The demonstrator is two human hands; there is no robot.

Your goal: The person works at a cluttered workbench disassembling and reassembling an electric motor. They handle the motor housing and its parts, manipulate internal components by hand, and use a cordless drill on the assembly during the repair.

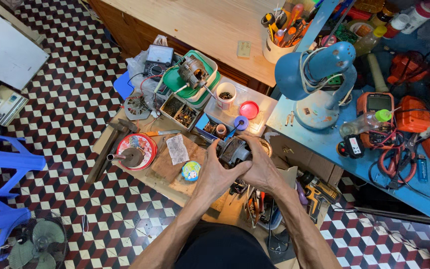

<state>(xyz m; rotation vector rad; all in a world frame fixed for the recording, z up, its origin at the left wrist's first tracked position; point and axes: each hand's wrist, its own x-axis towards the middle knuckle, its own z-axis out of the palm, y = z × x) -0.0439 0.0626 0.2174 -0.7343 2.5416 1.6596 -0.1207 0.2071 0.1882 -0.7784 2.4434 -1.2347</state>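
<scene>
Both of my hands are wrapped around a small electric motor [233,149] held over a low wooden work board [172,174]. My left hand [218,172] grips it from the near left side. My right hand [260,167] covers its right side. The motor's dark metal body and copper windings show between my fingers. A second motor with a bare shaft [192,72] lies on a green lidded box further away.
A round red tin with a metal part [136,151], a small round tin [191,171], trays of small parts [180,110], a white cup [225,94] and an analogue meter [158,56] lie around. A blue desk lamp [319,74], multimeter [376,107] and cordless drill [319,194] stand right. Blue stools and a fan are left.
</scene>
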